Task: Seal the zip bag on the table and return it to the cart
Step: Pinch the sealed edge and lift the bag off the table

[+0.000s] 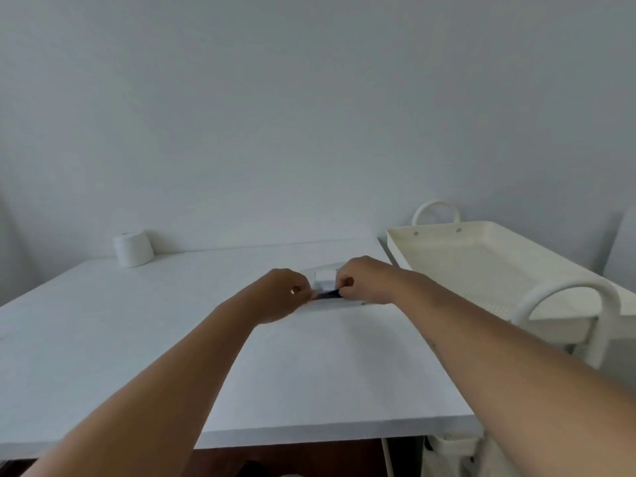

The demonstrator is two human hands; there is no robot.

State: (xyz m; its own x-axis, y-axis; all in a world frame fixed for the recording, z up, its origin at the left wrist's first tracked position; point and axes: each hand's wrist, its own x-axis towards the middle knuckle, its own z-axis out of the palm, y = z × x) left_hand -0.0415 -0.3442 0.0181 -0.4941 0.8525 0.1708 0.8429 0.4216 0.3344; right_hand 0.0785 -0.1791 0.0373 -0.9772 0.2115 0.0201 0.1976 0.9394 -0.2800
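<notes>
A clear zip bag (327, 299) lies flat on the white table (172, 321), toward its far right part. A small white box-like item (325, 276) shows inside it. The bag's dark zip strip runs along its near edge. My left hand (282, 296) pinches the left end of that strip. My right hand (364, 282) pinches the strip just to the right, fingers closed on it. Most of the bag is hidden behind both hands. The cream cart (481, 266) stands right of the table, its top tray holding nothing visible.
A white roll (133, 248) stands at the table's far left, by the wall. The cart has white loop handles at its far end (436, 211) and near end (564, 304). A lower cart shelf shows at bottom right.
</notes>
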